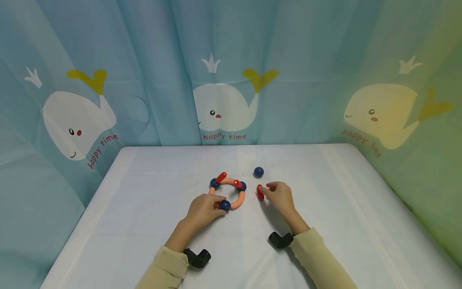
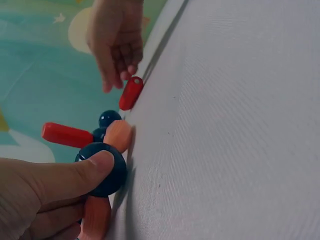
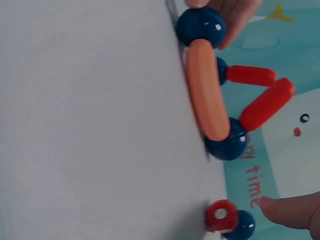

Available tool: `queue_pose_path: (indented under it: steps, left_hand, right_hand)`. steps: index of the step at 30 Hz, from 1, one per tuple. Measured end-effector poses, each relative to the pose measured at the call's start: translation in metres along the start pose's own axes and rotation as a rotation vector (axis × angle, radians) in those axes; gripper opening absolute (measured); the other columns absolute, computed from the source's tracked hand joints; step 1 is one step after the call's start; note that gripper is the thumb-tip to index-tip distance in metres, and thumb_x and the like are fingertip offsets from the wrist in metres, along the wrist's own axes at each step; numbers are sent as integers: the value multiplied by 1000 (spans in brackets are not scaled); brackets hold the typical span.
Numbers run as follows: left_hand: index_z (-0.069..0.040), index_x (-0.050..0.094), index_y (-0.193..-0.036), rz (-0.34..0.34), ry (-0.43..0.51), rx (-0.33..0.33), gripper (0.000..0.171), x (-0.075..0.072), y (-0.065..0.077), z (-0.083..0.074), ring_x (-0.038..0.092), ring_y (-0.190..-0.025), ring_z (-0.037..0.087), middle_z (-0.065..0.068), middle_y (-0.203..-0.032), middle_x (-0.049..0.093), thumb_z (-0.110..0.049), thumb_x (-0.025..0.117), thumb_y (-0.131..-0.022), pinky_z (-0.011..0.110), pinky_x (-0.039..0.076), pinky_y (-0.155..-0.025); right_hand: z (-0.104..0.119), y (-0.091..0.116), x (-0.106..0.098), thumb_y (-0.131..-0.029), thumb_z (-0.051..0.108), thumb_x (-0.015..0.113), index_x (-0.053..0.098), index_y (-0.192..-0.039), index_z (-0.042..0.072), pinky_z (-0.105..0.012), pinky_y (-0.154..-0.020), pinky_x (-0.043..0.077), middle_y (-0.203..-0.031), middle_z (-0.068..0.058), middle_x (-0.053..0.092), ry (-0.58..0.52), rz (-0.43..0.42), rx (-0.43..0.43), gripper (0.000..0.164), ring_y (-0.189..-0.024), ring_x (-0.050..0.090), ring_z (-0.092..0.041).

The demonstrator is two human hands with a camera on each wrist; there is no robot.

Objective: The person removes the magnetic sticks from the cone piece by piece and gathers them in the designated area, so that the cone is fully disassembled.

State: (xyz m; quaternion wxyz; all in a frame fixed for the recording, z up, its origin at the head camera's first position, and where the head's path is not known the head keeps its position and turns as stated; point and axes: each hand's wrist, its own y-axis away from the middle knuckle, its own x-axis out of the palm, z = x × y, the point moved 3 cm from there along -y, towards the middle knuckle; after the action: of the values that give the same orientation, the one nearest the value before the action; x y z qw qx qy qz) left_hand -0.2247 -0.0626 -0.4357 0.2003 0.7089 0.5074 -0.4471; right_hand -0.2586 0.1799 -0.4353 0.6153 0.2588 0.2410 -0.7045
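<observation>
Curved orange rods [image 1: 238, 200] and dark blue balls form a ring on the table. My left hand [image 1: 204, 209] pinches the ring's near blue ball [image 2: 106, 172] between thumb and fingers. Two red rods rise at a slant from the other balls, one at the far left [image 1: 221, 177] and one at the right [image 1: 237, 184]. To the right of the ring, my right hand [image 1: 281, 197] hovers at a loose red rod [image 1: 260, 192]. Its fingers are loosely bent, with the fingertips close by the rod in the left wrist view.
A loose dark blue ball [image 1: 258, 172] lies behind the loose red rod. The white-covered table [image 1: 137, 224] ends at a blue-green curtain [image 1: 159, 80] printed with whales. Black wrist devices [image 1: 280, 240] sit near both sleeves.
</observation>
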Motion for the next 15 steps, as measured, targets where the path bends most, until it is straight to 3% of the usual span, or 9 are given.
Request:
queue_pose_path:
  steps: [4, 9, 15]
  left_hand:
    - [-12, 70, -107, -4, -44, -5, 39, 1, 1, -4, 58, -71, 9, -3, -83, 68, -27, 79, -72, 25, 43, -59]
    - [-13, 71, -106, -17, -60, -39, 38, 3, 2, -11, 60, -77, 12, -1, -90, 69, -30, 78, -72, 27, 44, -61]
    - [-12, 72, -104, -49, -47, -54, 38, 4, 2, -11, 57, -70, 8, -2, -82, 68, -29, 79, -71, 25, 42, -57]
  right_hand:
    - [9, 3, -3, -80, 20, 71, 67, -101, -6, -27, -59, 45, -83, -12, 64, -24, -32, -54, 33, -72, 55, -21]
    - [27, 13, 3, -78, 17, 73, 69, -96, -5, -27, -61, 47, -77, -7, 65, -53, 20, -121, 29, -71, 58, -19]
    - [34, 19, 14, -79, 14, 73, 69, -96, -5, -27, -60, 47, -76, -5, 64, -46, 61, -149, 25, -70, 59, -16]
